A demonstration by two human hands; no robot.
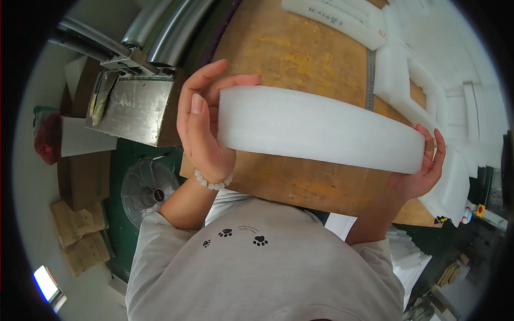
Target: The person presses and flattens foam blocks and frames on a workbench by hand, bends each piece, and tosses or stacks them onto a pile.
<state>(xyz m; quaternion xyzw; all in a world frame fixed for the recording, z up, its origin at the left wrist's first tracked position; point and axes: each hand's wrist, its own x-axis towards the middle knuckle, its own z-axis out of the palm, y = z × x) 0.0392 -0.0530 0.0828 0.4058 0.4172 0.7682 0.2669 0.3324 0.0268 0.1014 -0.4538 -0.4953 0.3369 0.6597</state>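
A long, thick white foam block (321, 128) is held up in front of me, above the brown tabletop (300, 184), its right end lower in view than its left. My left hand (202, 117), with a beaded bracelet at the wrist, presses against the block's left end, its fingers partly behind it. At the other end, my right hand (423, 170) supports the block, with fingertips showing past the edge and the palm underneath.
A larger white foam piece with handwriting (337, 18) lies at the table's far side, beside a metal ruler (370, 80). More white foam (399, 80) is stacked at right. Metal rollers (179, 32) stand at upper left, with a floor fan (150, 187) and cardboard boxes (80, 224) below.
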